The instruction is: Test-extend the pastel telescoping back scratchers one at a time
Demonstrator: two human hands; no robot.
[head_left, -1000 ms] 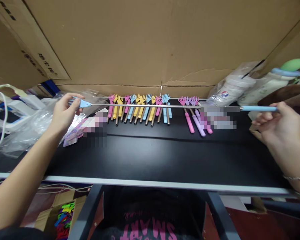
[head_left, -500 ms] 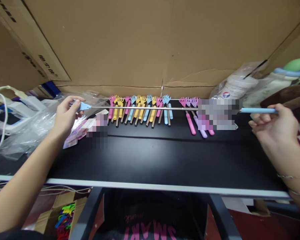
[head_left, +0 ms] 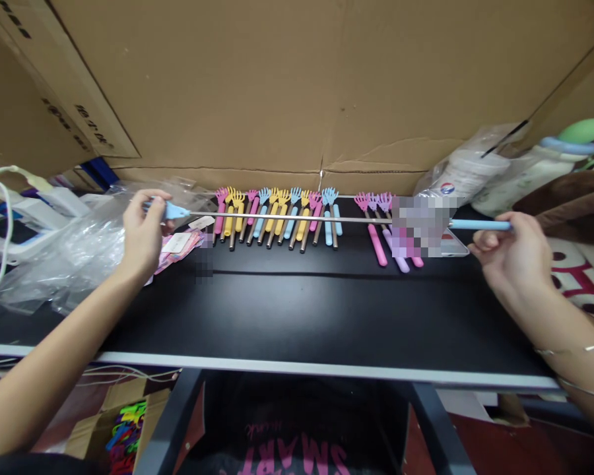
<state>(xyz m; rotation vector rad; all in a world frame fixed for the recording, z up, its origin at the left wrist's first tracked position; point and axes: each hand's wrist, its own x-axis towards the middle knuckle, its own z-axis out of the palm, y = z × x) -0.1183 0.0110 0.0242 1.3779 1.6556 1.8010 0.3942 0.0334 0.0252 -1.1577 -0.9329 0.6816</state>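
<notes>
**Blue telescopic scratcher held stretched between both hands**

The blue back scratcher (head_left: 297, 217) sits mid-frame, above the back of the black table (head_left: 301, 303), with its thin metal rod drawn out long and running almost level from left to right. The left hand (head_left: 141, 234) is closed on the blue claw head (head_left: 174, 211), centre left. The right hand (head_left: 512, 254) is closed on the blue handle (head_left: 478, 225), centre right, with its fingers curled under. Both grips look firm.

Judgement on handling: the rod is thin, so any push or pull should run straight along its axis. Both ends should stay at the same height, and neither wrist should twist, or the sections may bind or bend.

Room: the rod hangs just over a row of coloured scratchers (head_left: 277, 218) and a smaller pink and purple group (head_left: 381, 231), so dipping it would knock them. The front half of the table is bare, and that is the safest side to lower towards. Behind, the cardboard wall (head_left: 297, 86) stands close, so there is little room to move back.

- **Left side:** a crumpled plastic bag (head_left: 74, 251) and some pink cards (head_left: 178, 245) crowd the left hand.
- **Right side:** white bagged goods (head_left: 460, 171) and a green-capped bottle (head_left: 581, 130) lie near the right hand.
- **Front:** the table's pale front edge (head_left: 301, 366) is well apart from both hands.
</notes>
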